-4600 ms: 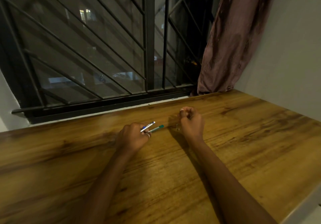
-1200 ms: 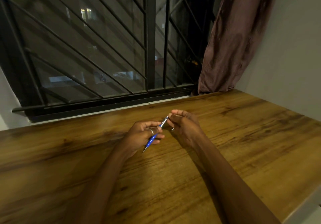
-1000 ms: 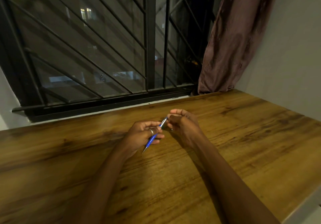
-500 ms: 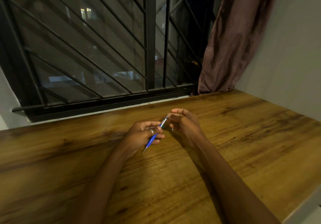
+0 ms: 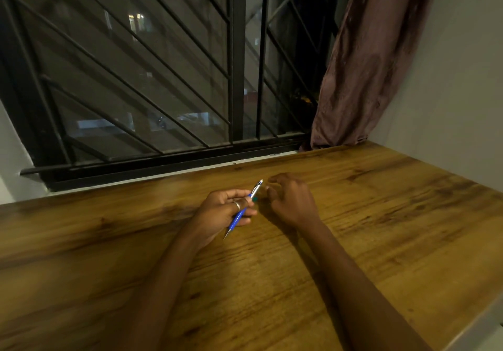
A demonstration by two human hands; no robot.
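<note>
My left hand (image 5: pixel 221 212) grips a blue pen (image 5: pixel 239 216) by its barrel just above the wooden tabletop (image 5: pixel 272 282). The pen's tip points back toward me and its white top end points at the window. My right hand (image 5: pixel 292 202) hovers a short way right of the pen's top, fingers curled, not touching the pen. Whether it holds anything small is hidden. A bit of a green pen (image 5: pixel 255 200) shows on the table between the hands, mostly hidden by my left fingers.
A barred window (image 5: pixel 163 78) runs along the table's far edge. A brownish curtain (image 5: pixel 362 73) hangs at the far right corner beside a grey wall (image 5: pixel 462 92). The table's front right edge (image 5: pixel 479 326) is pale.
My right hand, which pinched the blue pen's top end half a second ago, has let go and drawn slightly right. The pen's white top end now shows. My left hand still holds the pen.
</note>
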